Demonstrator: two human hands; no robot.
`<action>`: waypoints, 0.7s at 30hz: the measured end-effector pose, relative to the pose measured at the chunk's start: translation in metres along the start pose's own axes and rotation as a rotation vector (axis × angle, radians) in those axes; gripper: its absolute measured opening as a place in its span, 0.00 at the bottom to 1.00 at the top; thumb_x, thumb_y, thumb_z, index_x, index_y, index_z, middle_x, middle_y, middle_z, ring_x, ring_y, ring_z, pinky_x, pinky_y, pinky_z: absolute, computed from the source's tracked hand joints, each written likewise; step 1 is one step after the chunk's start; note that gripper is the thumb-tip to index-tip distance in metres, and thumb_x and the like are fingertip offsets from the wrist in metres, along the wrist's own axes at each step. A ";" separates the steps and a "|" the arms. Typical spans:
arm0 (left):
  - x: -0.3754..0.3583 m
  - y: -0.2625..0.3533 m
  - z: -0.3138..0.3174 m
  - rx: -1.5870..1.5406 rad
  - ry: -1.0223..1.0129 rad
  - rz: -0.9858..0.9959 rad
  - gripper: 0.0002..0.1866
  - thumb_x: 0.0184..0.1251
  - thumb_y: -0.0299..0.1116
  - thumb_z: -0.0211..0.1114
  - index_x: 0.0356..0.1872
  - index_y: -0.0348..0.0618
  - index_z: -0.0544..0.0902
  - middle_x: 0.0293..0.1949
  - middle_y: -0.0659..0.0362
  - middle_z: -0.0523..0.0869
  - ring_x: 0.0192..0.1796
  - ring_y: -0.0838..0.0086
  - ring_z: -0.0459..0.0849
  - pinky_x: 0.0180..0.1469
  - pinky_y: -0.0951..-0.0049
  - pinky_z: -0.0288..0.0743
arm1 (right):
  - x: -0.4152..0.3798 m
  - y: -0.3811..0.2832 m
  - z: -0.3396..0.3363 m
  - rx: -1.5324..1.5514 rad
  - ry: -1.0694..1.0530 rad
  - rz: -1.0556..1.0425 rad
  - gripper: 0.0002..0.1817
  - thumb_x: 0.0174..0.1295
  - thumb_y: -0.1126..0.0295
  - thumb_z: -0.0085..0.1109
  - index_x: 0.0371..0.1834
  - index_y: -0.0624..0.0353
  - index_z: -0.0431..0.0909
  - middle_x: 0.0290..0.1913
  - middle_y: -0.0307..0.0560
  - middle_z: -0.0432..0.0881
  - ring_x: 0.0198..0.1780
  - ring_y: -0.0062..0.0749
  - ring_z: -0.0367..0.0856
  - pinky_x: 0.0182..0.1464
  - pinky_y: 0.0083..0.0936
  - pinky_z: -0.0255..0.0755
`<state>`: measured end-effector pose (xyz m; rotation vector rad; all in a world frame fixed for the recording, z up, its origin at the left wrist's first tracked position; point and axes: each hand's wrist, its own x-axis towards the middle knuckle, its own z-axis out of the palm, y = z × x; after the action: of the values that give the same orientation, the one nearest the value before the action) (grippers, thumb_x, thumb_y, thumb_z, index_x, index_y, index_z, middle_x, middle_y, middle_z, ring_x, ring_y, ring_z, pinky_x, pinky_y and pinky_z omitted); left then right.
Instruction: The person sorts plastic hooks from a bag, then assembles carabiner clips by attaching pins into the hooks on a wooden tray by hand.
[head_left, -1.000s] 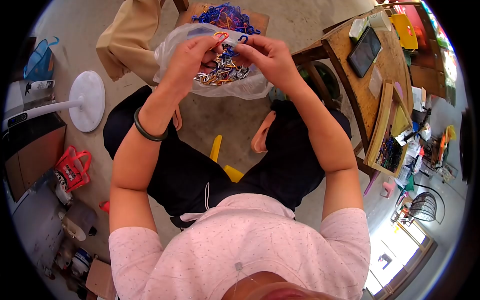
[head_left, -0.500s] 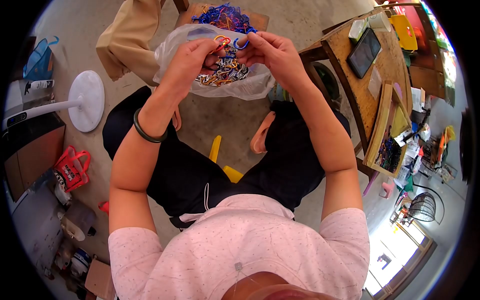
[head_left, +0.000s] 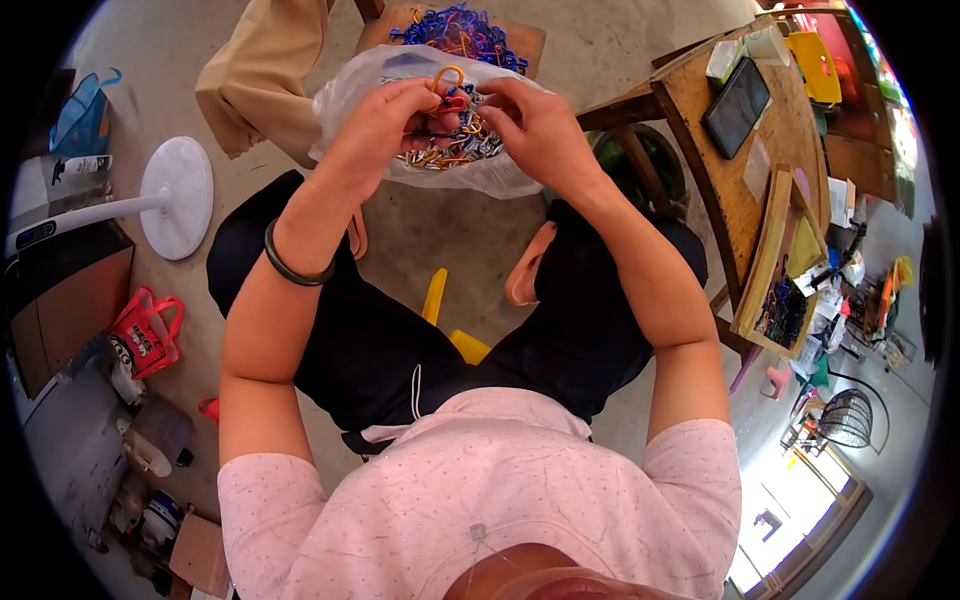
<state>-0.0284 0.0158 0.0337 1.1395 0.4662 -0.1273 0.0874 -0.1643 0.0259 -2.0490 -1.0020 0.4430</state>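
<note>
My left hand [head_left: 385, 122] is closed on several small carabiners over a clear plastic bag [head_left: 350, 85]. An orange carabiner [head_left: 450, 76] stands up from its fingers, with a red carabiner [head_left: 453, 104] just below. Facing it, my right hand [head_left: 540, 128] has its thumb and index finger apart, fingertips close to the blue pieces beside the left hand; nothing shows between them. Inside the bag lies a heap of silver, orange and dark carabiners [head_left: 465, 150], partly covered by both hands.
Behind the bag, a wooden stool [head_left: 525, 45] carries a pile of mostly blue carabiners [head_left: 465, 32]. To the right, a wooden table [head_left: 690, 90] holds a phone [head_left: 737, 108] and a wooden tray [head_left: 752, 270] with more small pieces. Tan cloth [head_left: 265, 70] is at the left.
My right hand has parted its thumb and index finger and no longer shows the blue carabiner it pinched. The left hand has turned slightly, its orange carabiner now more upright.
</note>
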 end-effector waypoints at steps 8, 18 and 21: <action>0.002 -0.001 -0.004 -0.088 -0.108 -0.067 0.22 0.78 0.43 0.49 0.59 0.40 0.82 0.46 0.60 0.87 0.47 0.75 0.83 0.54 0.74 0.76 | -0.001 0.000 0.002 0.080 0.030 -0.013 0.13 0.72 0.72 0.57 0.54 0.66 0.80 0.43 0.50 0.89 0.42 0.29 0.88 0.47 0.26 0.79; 0.004 -0.001 -0.002 -0.108 -0.113 -0.108 0.23 0.80 0.45 0.44 0.53 0.39 0.83 0.44 0.58 0.89 0.43 0.75 0.85 0.45 0.75 0.75 | 0.001 0.000 -0.003 0.038 0.063 -0.050 0.11 0.72 0.73 0.56 0.53 0.64 0.82 0.42 0.49 0.89 0.42 0.29 0.89 0.45 0.24 0.79; 0.005 -0.001 -0.006 -0.150 -0.167 -0.123 0.25 0.79 0.48 0.43 0.51 0.39 0.83 0.44 0.58 0.89 0.43 0.73 0.85 0.45 0.74 0.75 | 0.001 -0.001 -0.004 0.038 0.069 -0.051 0.11 0.72 0.74 0.56 0.52 0.64 0.82 0.42 0.49 0.89 0.42 0.29 0.89 0.44 0.25 0.79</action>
<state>-0.0261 0.0216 0.0286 0.9449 0.3902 -0.2880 0.0899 -0.1657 0.0292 -1.9868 -0.9949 0.3594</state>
